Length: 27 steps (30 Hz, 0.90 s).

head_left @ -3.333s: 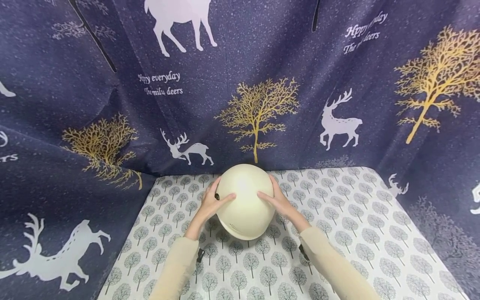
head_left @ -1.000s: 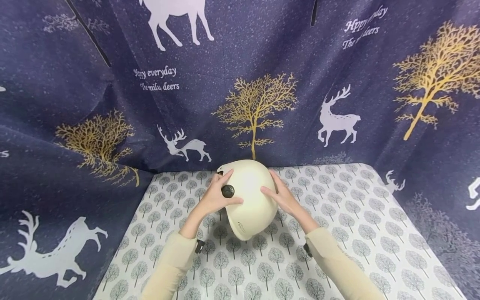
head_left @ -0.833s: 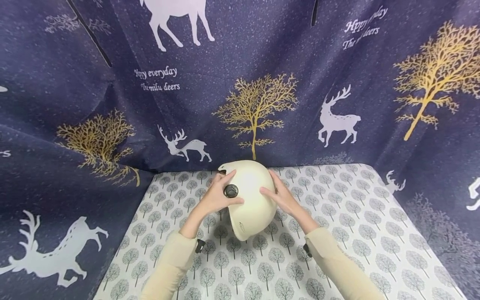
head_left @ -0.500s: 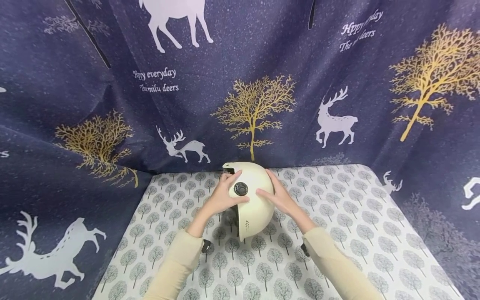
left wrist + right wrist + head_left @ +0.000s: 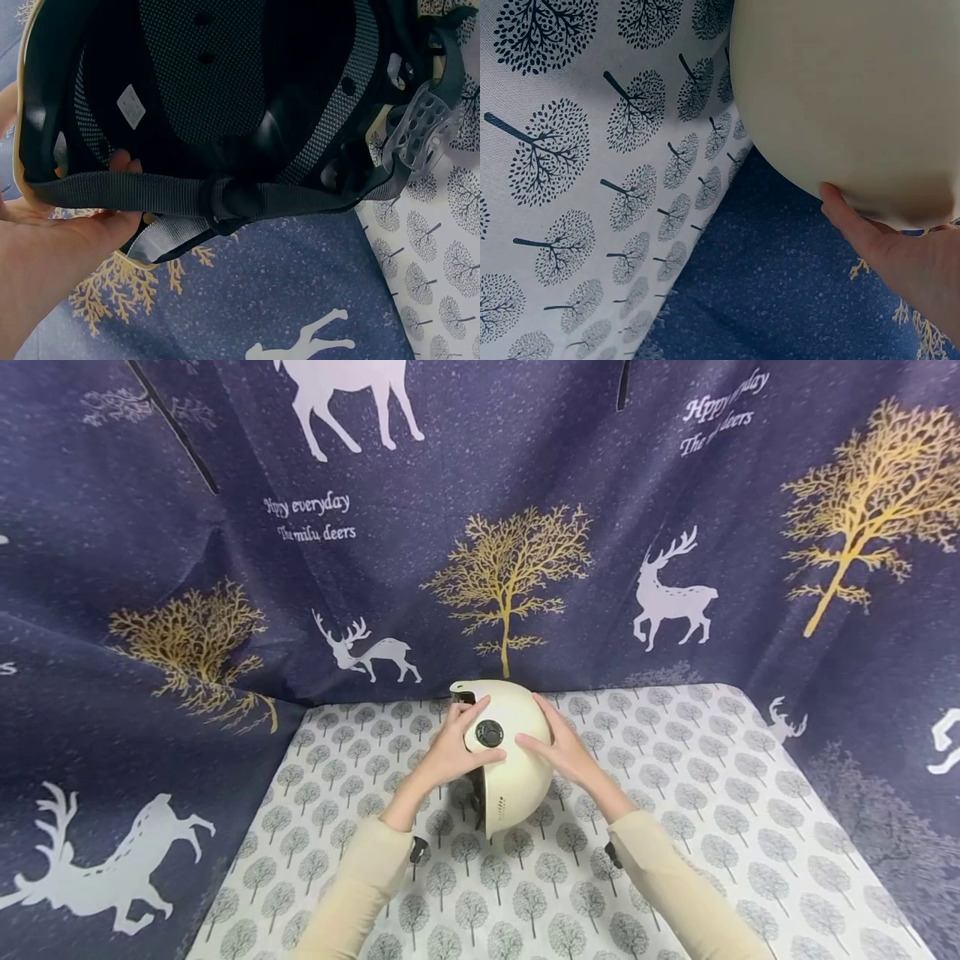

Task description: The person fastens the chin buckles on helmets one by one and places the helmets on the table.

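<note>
A cream helmet (image 5: pixel 521 777) stands side-on near the back of the table, its opening toward the left. On its side sits a round black disc (image 5: pixel 490 733). My left hand (image 5: pixel 450 752) grips the opening's edge, thumb and forefinger spread around the disc. Fingertips show inside, behind a dark chin strap (image 5: pixel 142 193), in the left wrist view. The black padded lining (image 5: pixel 202 75) faces that camera, and a clear plastic strap piece (image 5: pixel 421 131) hangs at the right. My right hand (image 5: pixel 562 750) holds the rounded back, its thumb on the shell; some fingers are hidden behind it.
A white cloth printed with trees covers the table (image 5: pixel 720 827). Just behind the helmet hangs a dark blue curtain (image 5: pixel 585 635) with deer and golden trees, which also closes off both sides.
Between my hands the helmet has turned, bringing its black side disc and opening into view from the left. My left hand has shifted right with it; the right hand stays nearly in place.
</note>
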{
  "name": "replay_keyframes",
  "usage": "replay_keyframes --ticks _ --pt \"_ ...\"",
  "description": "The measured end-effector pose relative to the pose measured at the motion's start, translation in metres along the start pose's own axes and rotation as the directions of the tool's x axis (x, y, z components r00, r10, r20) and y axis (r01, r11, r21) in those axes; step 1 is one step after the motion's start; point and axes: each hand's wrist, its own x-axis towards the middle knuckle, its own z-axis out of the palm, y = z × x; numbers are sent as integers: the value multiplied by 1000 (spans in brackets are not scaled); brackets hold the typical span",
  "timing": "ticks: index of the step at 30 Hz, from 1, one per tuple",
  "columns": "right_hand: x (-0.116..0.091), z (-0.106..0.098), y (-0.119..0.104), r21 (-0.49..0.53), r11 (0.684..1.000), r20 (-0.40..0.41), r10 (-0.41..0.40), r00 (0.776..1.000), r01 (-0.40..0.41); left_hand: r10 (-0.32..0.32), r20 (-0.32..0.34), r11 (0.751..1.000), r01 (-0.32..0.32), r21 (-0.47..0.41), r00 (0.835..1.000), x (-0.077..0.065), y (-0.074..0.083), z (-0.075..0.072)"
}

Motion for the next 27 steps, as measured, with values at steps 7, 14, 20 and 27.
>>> replay_keyframes --ticks 7,14,20,27 --pt "-2 -5 2 77 996 11 35 999 -35 34 15 999 -33 -15 999 4 0 2" --pt "-8 -7 8 102 994 18 46 999 -47 19 52 999 -17 -38 998 6 1 8" --pt "-6 -13 10 52 999 -12 5 1000 -4 56 64 998 -53 -44 996 9 1 15" --pt "-6 -21 14 93 994 -7 64 998 -63 84 33 996 -84 9 996 7 -3 23"
